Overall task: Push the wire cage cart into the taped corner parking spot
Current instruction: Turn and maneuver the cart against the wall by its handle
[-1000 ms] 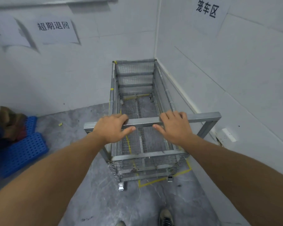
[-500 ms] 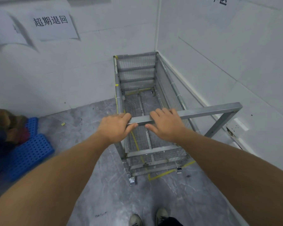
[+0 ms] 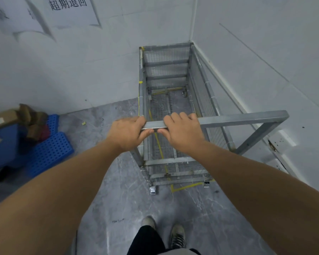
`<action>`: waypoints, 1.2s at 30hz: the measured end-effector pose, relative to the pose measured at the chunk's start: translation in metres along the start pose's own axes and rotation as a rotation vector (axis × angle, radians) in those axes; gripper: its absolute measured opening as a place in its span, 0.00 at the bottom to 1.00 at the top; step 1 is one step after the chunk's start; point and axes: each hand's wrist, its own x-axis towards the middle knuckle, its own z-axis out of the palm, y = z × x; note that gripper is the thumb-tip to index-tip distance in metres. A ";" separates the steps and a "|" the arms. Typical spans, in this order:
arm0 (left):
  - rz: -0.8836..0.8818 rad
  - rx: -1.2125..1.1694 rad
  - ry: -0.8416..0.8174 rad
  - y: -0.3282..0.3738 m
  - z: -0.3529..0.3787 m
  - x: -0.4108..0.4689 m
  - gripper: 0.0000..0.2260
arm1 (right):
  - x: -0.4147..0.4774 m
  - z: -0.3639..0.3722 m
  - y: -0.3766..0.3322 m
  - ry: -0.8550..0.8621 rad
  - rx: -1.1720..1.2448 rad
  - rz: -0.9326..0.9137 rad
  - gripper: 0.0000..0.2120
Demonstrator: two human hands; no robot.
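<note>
The grey wire cage cart (image 3: 201, 85) stands lengthwise in the room's corner, its far end against the back wall and its right side along the right wall. My left hand (image 3: 126, 132) and my right hand (image 3: 182, 131) grip its horizontal handle bar (image 3: 243, 119), side by side near the bar's left end. Yellow floor tape (image 3: 186, 187) shows through the mesh floor and as a corner mark just in front of the cart's near casters.
Blue perforated plastic pallets (image 3: 48, 151) with a cardboard box (image 3: 4, 117) lie at the left. White walls with paper signs (image 3: 70, 10) close the corner. My shoes (image 3: 177, 236) stand on grey marbled floor behind the cart.
The cart has rolled deeper toward the corner and swung so the handle juts more to the right. Both hands slid together toward the bar's left end. The view tilted down.
</note>
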 end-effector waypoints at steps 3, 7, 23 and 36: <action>0.005 -0.002 0.015 0.001 -0.001 0.001 0.23 | 0.002 -0.002 0.000 -0.023 0.019 0.005 0.25; 0.004 0.007 0.022 0.000 0.002 0.000 0.23 | 0.001 -0.002 -0.001 -0.037 0.011 0.015 0.24; -0.008 0.044 0.071 0.001 0.005 -0.001 0.20 | 0.000 0.001 0.000 0.001 0.018 0.015 0.22; -0.001 0.010 0.088 0.000 0.007 -0.001 0.20 | -0.002 0.002 0.000 0.038 0.015 0.016 0.22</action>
